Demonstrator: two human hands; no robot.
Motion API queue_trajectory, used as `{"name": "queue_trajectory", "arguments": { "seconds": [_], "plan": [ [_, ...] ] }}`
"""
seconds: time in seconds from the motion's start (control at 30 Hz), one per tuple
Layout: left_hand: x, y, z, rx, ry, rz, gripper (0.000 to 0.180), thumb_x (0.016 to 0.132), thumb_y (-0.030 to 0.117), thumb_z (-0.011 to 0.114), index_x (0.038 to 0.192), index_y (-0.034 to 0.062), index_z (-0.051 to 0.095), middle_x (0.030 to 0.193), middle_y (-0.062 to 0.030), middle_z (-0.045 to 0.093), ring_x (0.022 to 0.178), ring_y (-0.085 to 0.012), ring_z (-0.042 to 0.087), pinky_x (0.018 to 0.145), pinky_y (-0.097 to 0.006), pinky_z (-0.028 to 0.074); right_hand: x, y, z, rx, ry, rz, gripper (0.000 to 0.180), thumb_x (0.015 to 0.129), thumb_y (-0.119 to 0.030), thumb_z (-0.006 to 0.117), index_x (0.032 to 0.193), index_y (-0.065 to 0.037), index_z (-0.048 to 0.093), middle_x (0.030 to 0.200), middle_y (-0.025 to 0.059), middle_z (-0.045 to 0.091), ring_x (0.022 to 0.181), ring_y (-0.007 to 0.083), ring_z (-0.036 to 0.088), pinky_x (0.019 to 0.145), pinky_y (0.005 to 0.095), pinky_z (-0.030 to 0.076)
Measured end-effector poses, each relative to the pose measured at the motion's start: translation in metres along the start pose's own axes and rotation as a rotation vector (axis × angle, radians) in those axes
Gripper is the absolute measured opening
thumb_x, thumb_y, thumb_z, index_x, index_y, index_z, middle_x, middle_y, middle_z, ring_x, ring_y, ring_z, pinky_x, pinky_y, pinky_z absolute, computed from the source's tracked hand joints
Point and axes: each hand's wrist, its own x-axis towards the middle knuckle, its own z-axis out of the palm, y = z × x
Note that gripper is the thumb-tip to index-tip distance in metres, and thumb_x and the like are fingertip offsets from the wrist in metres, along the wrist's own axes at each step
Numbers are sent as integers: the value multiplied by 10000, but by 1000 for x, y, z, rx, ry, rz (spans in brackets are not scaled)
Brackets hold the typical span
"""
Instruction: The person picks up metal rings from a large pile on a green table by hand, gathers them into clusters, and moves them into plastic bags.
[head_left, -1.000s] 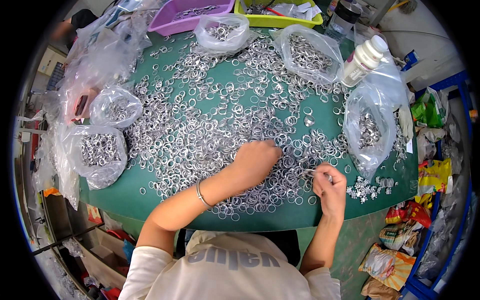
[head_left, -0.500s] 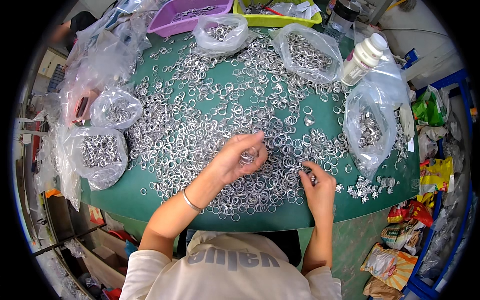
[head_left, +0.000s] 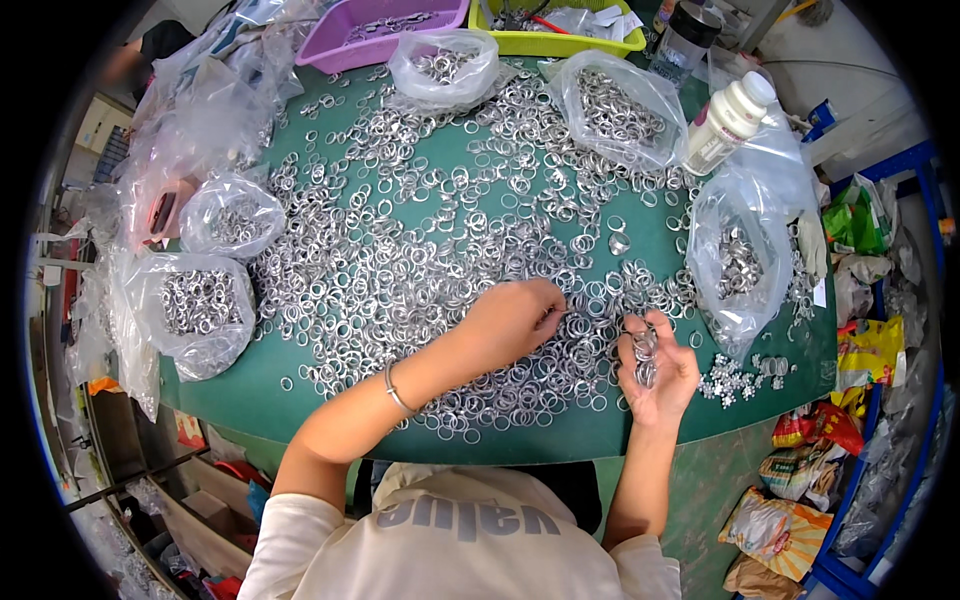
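Loose silver rings (head_left: 400,275) lie in a wide, dense layer over the green table. My left hand (head_left: 515,318) is turned palm down over the middle of them, its fingers curled together at the layer. What those fingers hold, if anything, is hidden. My right hand (head_left: 662,375), to the right of it, is palm up with curled fingers around several rings (head_left: 645,358). Just right of that hand sits a small cluster of whitish, flower-like pieces (head_left: 730,380), with a short row of rings (head_left: 774,368) beside it.
Clear bags of rings stand at the left (head_left: 205,305), back (head_left: 440,65) and right (head_left: 738,262). A white bottle (head_left: 730,122) is at the back right. Purple (head_left: 330,50) and yellow-green (head_left: 570,42) baskets line the far edge. Blue shelving (head_left: 905,330) with packages is on the right.
My left hand has turned palm down and moved slightly right, its fingers now at the rings. My right hand has turned palm up, with rings now showing in it.
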Motion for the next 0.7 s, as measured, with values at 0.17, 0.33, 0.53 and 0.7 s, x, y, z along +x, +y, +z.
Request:
{"name": "queue_trajectory", "arguments": {
  "seconds": [0.17,0.33,0.53,0.7],
  "plan": [
    [-2,6,-33,-1674,-220,-435,140,839,98,513,713,37,508,657,-56,477,462,-101,384,333,-204,238,5,10,-10,-937,30,-208,183,881,-155,566,958,5,612,733,55,566,503,126,463,390,238,365],
    [-3,3,-28,-1600,6,-607,260,897,141,468,667,22,502,626,-76,479,441,-97,403,332,-192,267,14,34,19,-2082,121,-618,130,771,-125,671,873,-46,666,727,111,618,538,241,583,495,344,440],
    [-6,6,-33,-1387,33,-681,244,821,45,433,929,-73,618,741,-144,618,512,-134,478,387,-211,356,14,21,15,-1441,96,-367,84,789,-48,650,864,-16,627,680,77,600,493,182,529,429,273,387],
    [-6,5,-30,-1119,-10,-627,169,763,64,542,868,-22,643,793,-116,622,566,-159,513,407,-258,378,7,11,17,-325,-2,-19,75,881,-60,555,859,2,591,809,83,565,504,64,437,370,182,273]
  ]
}}
